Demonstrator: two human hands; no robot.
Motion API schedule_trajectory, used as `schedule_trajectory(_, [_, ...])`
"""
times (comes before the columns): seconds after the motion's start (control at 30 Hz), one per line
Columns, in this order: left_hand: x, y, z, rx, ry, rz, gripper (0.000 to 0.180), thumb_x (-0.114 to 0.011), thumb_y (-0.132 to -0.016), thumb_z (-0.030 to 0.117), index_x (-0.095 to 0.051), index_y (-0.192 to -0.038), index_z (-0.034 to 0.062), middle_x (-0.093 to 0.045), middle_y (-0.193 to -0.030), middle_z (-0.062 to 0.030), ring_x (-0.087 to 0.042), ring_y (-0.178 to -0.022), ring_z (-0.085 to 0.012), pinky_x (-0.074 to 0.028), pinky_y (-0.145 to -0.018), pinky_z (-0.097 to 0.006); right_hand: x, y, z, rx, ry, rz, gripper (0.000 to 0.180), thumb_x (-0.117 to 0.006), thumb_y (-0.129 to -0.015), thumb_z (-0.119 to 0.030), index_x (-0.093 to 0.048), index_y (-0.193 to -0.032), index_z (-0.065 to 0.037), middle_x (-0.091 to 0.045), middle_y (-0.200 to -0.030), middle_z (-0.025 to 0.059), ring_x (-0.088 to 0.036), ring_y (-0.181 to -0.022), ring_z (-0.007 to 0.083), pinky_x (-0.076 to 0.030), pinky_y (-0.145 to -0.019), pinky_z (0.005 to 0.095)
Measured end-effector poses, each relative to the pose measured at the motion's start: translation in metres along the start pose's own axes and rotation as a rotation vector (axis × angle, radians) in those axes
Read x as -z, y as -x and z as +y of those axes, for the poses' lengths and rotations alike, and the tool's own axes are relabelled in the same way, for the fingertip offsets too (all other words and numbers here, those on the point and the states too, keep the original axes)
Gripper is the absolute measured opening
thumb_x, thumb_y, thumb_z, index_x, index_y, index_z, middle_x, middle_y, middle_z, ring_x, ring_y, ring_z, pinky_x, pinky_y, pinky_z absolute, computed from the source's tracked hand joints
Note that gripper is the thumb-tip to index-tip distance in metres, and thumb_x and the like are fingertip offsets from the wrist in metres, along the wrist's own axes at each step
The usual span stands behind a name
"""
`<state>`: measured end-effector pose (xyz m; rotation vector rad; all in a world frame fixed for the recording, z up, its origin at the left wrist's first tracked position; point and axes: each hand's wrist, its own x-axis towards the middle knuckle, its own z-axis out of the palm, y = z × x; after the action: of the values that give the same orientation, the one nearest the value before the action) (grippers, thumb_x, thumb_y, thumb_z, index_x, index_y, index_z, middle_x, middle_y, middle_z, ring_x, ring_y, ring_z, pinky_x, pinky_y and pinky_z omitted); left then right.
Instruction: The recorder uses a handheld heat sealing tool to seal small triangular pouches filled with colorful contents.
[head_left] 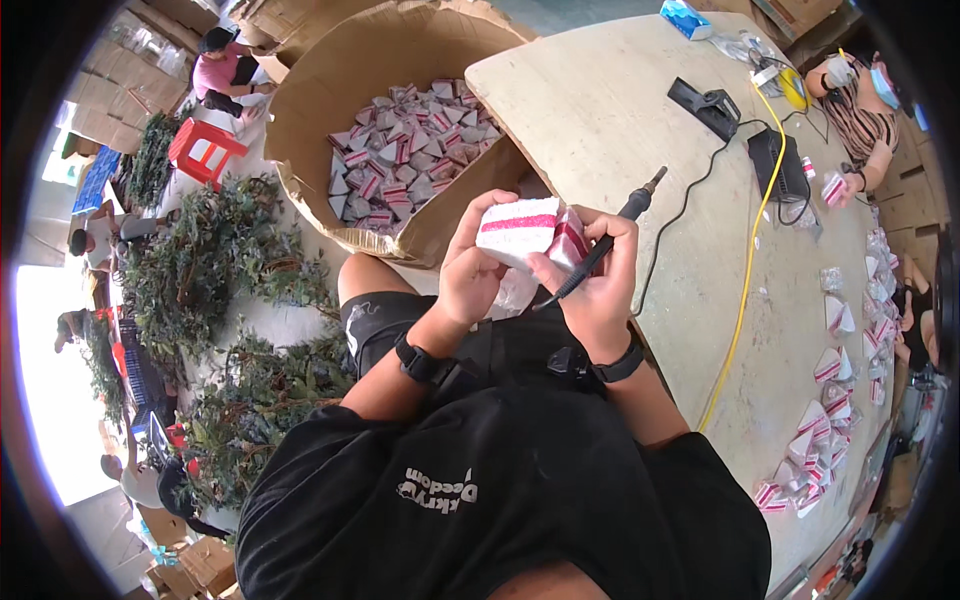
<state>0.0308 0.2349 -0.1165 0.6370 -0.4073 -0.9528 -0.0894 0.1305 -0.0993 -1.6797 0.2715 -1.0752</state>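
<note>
In front of my lap, my left hand is closed around the left end of a toy cake slice, white with a pink stripe. Clear plastic film hangs beneath it. My right hand presses the slice's wrapped right side with its thumb. The same hand grips a soldering iron with a black handle, its metal tip pointing up and away from the slice. Part of the handle is hidden by my fingers.
A large cardboard bin full of similar slices stands ahead on the left. A pale table on my right bears a yellow cable, a black power box and piled slices. Across it, a person's hand holds a slice. Artificial foliage lies left.
</note>
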Motion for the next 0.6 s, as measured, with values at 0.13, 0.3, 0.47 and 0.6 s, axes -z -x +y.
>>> schedule_trajectory(0.13, [0.009,-0.001,0.007,0.075,-0.038,-0.008,0.069,-0.038,-0.071,-0.001,-0.041,-0.141,0.0052,-0.058,-0.128,-0.0135,-0.058,-0.117,-0.0238,-0.045,-0.099,-0.032,-0.006,-0.004,0.0,-0.045,-0.074,-0.009,0.058,-0.087,-0.078,-0.011,-0.04,-0.112,-0.005,-0.06,-0.117,0.019,-0.062,-0.104,0.021,-0.054,-0.085,0.0327])
schedule_trajectory(0.3, [0.022,0.003,0.005,0.049,-0.126,-0.044,0.074,-0.046,-0.071,0.003,-0.037,-0.144,0.0052,-0.053,-0.135,-0.0153,-0.053,-0.128,-0.0285,-0.043,-0.107,-0.039,-0.005,-0.012,0.008,0.042,-0.01,-0.117,0.056,-0.087,-0.078,-0.011,-0.039,-0.105,-0.007,-0.061,-0.116,0.0215,-0.062,-0.107,0.0244,-0.052,-0.089,0.0357])
schedule_trajectory(0.47, [0.017,0.005,0.015,0.241,0.427,-0.054,0.077,-0.051,-0.089,0.05,-0.034,-0.151,0.0071,-0.051,-0.141,-0.0162,-0.05,-0.133,-0.0334,-0.038,-0.112,-0.049,-0.01,-0.017,0.008,0.14,0.034,-0.256,0.059,-0.089,-0.075,-0.012,-0.036,-0.101,-0.01,-0.061,-0.12,0.023,-0.057,-0.11,0.028,-0.045,-0.099,0.0409])
schedule_trajectory(0.6, [0.009,0.005,0.011,0.363,0.646,-0.028,0.09,-0.04,-0.09,0.074,-0.043,-0.144,0.002,-0.054,-0.139,-0.0156,-0.056,-0.126,-0.0333,-0.041,-0.11,-0.05,-0.018,-0.022,0.007,0.432,0.254,-0.249,0.052,-0.089,-0.072,-0.014,-0.042,-0.095,-0.011,-0.067,-0.12,0.0162,-0.06,-0.103,0.0341,-0.046,-0.089,0.0432])
